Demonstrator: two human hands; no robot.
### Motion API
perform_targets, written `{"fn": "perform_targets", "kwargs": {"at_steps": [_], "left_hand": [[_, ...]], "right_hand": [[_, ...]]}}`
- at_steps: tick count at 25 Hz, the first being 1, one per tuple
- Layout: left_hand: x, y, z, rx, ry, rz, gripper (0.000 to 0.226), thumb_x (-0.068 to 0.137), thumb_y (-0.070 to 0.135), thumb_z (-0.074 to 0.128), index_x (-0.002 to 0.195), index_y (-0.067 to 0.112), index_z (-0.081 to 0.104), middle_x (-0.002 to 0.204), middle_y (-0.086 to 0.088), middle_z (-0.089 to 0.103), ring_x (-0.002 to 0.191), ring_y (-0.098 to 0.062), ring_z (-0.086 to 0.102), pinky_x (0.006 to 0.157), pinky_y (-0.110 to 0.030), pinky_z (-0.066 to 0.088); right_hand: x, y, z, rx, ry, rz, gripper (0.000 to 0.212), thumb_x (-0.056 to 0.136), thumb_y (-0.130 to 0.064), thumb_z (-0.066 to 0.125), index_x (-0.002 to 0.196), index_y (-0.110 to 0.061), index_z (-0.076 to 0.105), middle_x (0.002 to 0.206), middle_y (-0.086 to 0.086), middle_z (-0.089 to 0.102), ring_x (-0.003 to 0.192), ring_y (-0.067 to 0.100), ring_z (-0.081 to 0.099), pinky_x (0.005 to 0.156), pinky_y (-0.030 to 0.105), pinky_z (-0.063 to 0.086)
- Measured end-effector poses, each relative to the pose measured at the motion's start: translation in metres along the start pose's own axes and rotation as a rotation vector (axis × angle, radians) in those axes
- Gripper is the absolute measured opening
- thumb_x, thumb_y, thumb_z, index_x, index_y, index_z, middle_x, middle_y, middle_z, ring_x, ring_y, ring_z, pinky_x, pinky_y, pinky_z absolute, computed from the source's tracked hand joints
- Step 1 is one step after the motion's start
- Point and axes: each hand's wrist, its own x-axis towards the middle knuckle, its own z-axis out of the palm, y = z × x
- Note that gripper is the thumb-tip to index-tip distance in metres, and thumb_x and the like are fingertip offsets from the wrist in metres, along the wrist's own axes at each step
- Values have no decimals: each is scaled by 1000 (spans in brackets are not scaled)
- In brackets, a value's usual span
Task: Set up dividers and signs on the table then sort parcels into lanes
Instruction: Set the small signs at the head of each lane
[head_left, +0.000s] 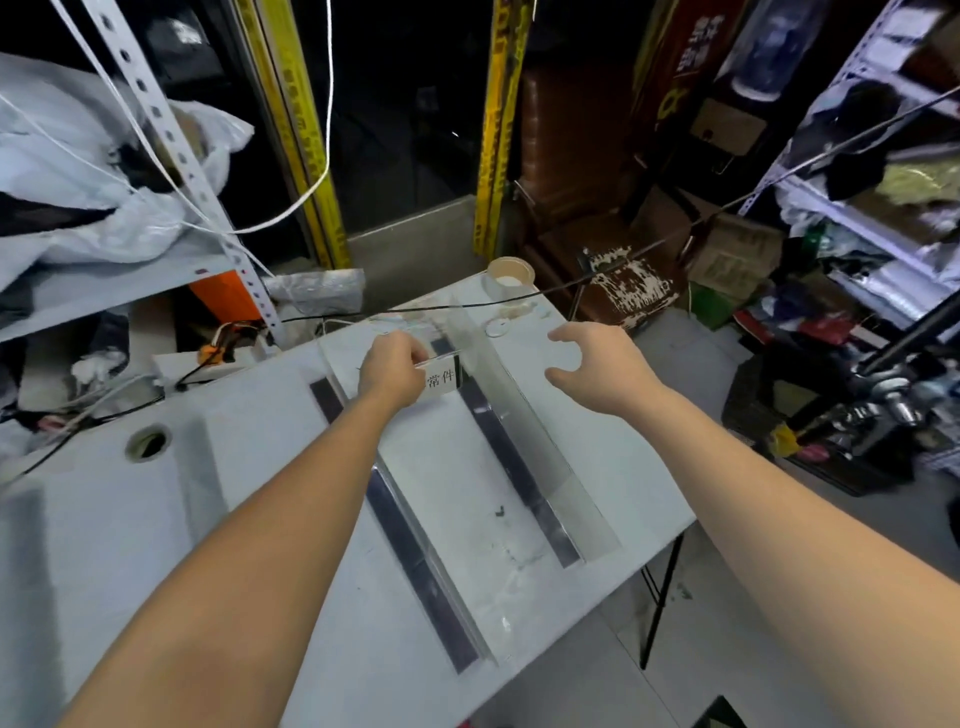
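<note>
- At the centre of the frame, slightly above the middle, the left hand (392, 371) grips a small clear sign (442, 376). Its fingers are curled over the sign's left end.
- The sign carries a white label with black characters, and it sits between the far ends of two dividers. Whether its foot touches the tabletop (254, 415) cannot be told.
- To the right of the sign, the right hand (597, 364) hovers with fingers spread and loosely bent, holding nothing. It is on the right-hand side of the right divider (519, 483) and apart from it.
- The right divider is a clear upright panel on a dark base strip. It runs diagonally from the upper centre down toward the lower right of the white tabletop.
- The left divider (415, 561) is of the same make and lies roughly parallel to it, reaching lower in the frame. A bare lane of tabletop lies between them.
- At the far end of the tabletop, upper centre, stands a tape roll (511, 274). A thin black cable (467, 306) crosses just below it.
- Toward the left of the frame the tabletop has a round hole (148, 441).
- In the upper left, white bags (78, 171) lie on a metal shelf.
</note>
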Motion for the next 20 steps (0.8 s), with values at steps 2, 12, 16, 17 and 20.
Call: {"fn": "perform_targets", "kwargs": {"at_steps": [2, 12, 16, 17, 20], "left_hand": [[13, -5, 8, 17, -3, -33, 24, 79, -3, 65, 88, 15, 79, 99, -13, 75, 89, -29, 68, 68, -33, 54], [47, -32, 39, 32, -19, -168, 22, 83, -6, 70, 100, 6, 77, 112, -17, 72, 100, -32, 68, 79, -35, 58], [37, -38, 41, 97, -45, -165, 27, 87, -2, 66, 111, 8, 73, 119, -19, 69, 104, -34, 67, 76, -33, 56], [33, -37, 38, 103, -34, -166, 32, 89, 0, 66, 119, 9, 71, 124, -18, 68, 108, -34, 66, 82, -36, 57], [14, -28, 19, 122, 12, -164, 48, 93, 11, 68, 141, 12, 58, 139, -13, 60, 124, -32, 58, 97, -40, 51]], "right_hand": [[12, -2, 7, 9, -23, -7, 51, 92, -33, 70, 140, -21, 58, 146, -1, 57, 138, 22, 49, 111, 40, 43], [47, 13, 28, 44, -119, -68, 47, 93, -30, 70, 137, -21, 60, 143, 0, 60, 133, 22, 53, 108, 37, 45], [50, 15, 32, 39, -155, -112, 47, 93, -30, 69, 138, -21, 59, 144, 0, 59, 133, 22, 54, 108, 38, 46], [50, 14, 33, 33, -160, -127, 47, 93, -29, 69, 138, -21, 59, 144, 0, 59, 133, 22, 53, 108, 38, 46], [50, 6, 32, 20, -173, -177, 48, 93, -27, 69, 139, -22, 58, 146, 0, 57, 134, 23, 52, 107, 38, 46]]}}
